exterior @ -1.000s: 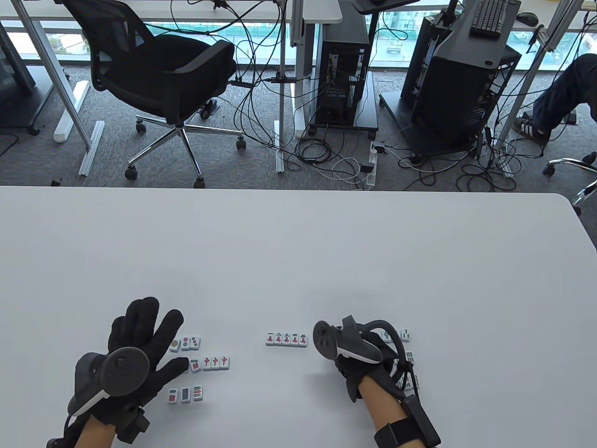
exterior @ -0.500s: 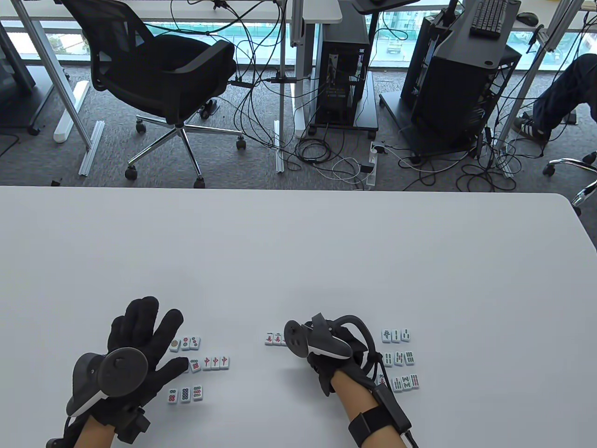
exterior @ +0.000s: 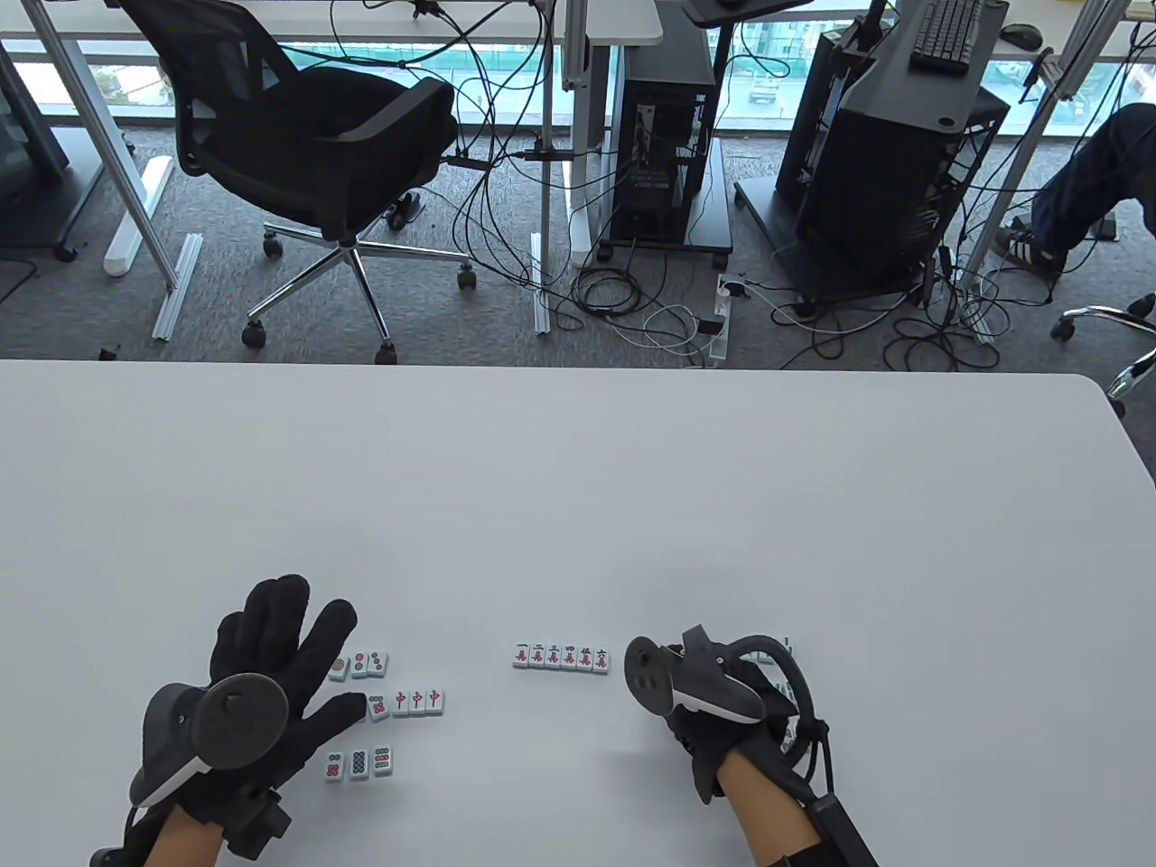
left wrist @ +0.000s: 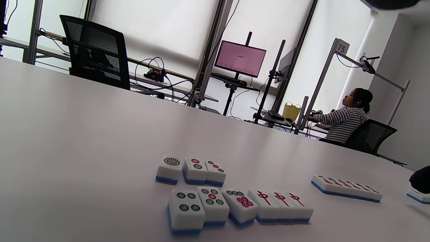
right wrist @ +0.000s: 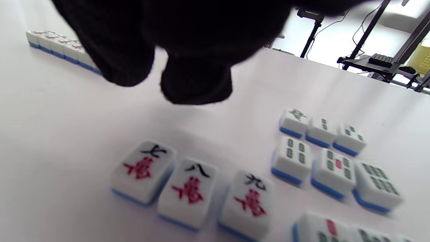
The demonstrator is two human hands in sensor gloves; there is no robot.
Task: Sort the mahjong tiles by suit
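Right hand (exterior: 713, 713) hovered over three loose character tiles (right wrist: 191, 188) (seven, eight, nine), fingers (right wrist: 195, 80) hanging curled, holding nothing; likely fetching the next one for the run. Bamboo tiles (right wrist: 329, 158) sat grouped just beside them. Left hand (exterior: 262, 668) lay flat and spread on the surface (exterior: 578, 488), touching the dot tiles (left wrist: 201, 188). Farther out, the character row (exterior: 561, 657) ran one to six, touching.

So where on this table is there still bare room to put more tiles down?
The whole far half of the table is bare, as is the gap between the red-dragon tiles and the character row. It is crowded under the right hand.
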